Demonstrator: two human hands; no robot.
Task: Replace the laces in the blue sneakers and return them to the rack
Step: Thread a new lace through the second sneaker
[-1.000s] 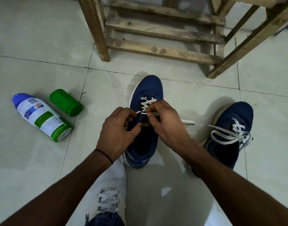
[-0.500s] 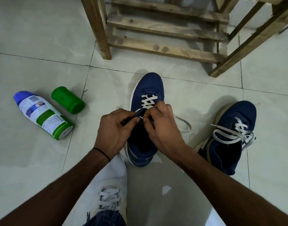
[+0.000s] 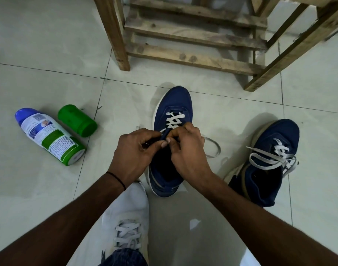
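Two hands meet over the blue sneaker [image 3: 174,104], which stands on the tiled floor [image 3: 49,54] just before the wooden rack [image 3: 193,58]. The left hand [image 3: 133,150] pinches the shoe's blue upper edge and the right hand [image 3: 187,152] pinches the white lace [image 3: 174,120]. Since a second ago the free lace has slackened into a loop beside the shoe, suggesting another eyelet threaded. Toe-side rows are crossed. The second blue sneaker [image 3: 269,169] lies loosely laced at right.
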